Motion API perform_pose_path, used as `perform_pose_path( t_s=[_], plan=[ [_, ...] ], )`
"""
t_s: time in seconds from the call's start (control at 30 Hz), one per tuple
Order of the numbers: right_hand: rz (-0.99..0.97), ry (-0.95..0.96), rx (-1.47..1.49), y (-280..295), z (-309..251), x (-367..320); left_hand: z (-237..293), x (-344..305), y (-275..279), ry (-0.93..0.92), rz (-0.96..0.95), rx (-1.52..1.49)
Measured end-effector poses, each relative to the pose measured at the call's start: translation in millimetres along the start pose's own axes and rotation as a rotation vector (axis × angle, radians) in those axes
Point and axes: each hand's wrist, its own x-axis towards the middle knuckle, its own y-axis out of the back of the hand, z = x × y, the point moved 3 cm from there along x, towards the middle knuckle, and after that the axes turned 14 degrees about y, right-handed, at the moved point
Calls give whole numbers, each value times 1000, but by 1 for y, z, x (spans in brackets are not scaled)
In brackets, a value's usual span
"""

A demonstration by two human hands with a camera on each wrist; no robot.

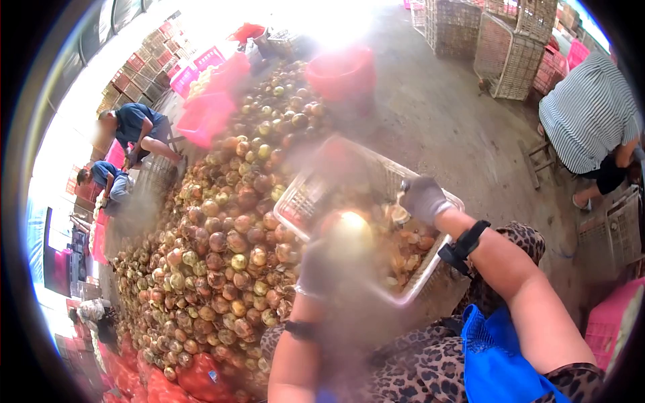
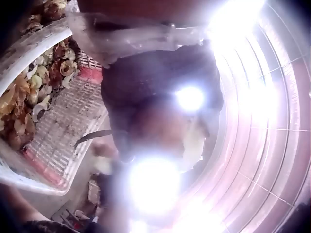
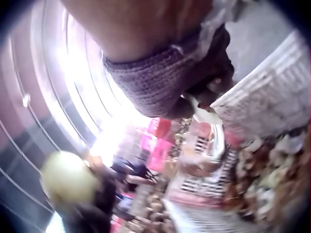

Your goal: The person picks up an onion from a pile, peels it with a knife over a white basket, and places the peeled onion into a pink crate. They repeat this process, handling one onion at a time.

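Observation:
In the head view my gloved left hand (image 1: 319, 265), blurred by glare, holds a pale onion (image 1: 353, 232) over the white plastic crate (image 1: 306, 195). The right wrist view shows that peeled-looking onion (image 3: 68, 177) in the dark glove. My gloved right hand (image 1: 424, 199) is above the crate's right side, fingers curled. A pale curved piece (image 3: 217, 141) hangs at its fingers; I cannot tell its exact kind. Onion skins and scraps (image 1: 410, 258) lie in the crate. A thin dark strip (image 2: 92, 137) shows beside the left hand in the left wrist view.
A large heap of unpeeled onions (image 1: 222, 248) spreads left of the crate. Beyond stand a red tub (image 1: 341, 72) and pink basins (image 1: 205, 119). Two seated people are at left, another person (image 1: 588, 111) bends at right. Stacked crates (image 1: 507, 57) stand behind; red sacks (image 1: 201, 377) lie at front left.

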Motion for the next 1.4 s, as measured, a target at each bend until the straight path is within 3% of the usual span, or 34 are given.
perform_pose_path(
  t_s=[0.03, 0.1, 0.17, 0.2, 0.27, 0.3, 0.33, 0.37, 0.43, 0.5, 0.6, 0.8, 1.0, 1.1, 1.27, 1.4],
  plan=[
    [-216, 94, -190, -20, 1, 4, 5, -3, -1, -2, -19, -1],
    [92, -136, 372, -25, -6, -13, 11, -4, -1, 6, -73, -149],
    [73, -242, 1040, -8, -30, -16, 12, -1, -1, 18, -133, -457],
    [60, -301, 1370, -6, -40, -16, 18, 2, -6, 46, -263, -454],
    [244, 159, 455, -17, -59, -16, 21, 13, -17, -3, -39, -231],
    [271, 212, 399, -15, -64, -18, 21, 17, -20, -25, 71, -114],
    [300, 264, 341, -8, -71, -19, 20, 20, -15, 49, 39, -78],
    [282, 150, 693, 0, -70, -26, 18, 22, -11, 122, 4, -39],
    [346, 110, 985, 3, -68, -26, 14, 23, -9, 216, -167, -183],
    [515, 269, 887, -10, -69, -16, 6, 22, -4, 265, -190, -278],
    [347, 209, 743, 12, -81, -20, -3, 26, 10, 268, -149, -232],
    [369, 293, 201, 10, -87, -26, 12, 16, -11, 173, -116, -142],
    [435, 274, 16, 5, -87, -32, 21, 8, -21, 66, -33, -46],
    [525, 315, 234, 0, -80, -30, 19, 1, -12, 37, 50, -33],
    [508, 368, 494, -29, -69, -16, 21, 1, -5, 40, 61, 53],
    [501, 267, 156, 0, -78, -29, 19, 1, -22, 47, 86, 87]
  ],
)
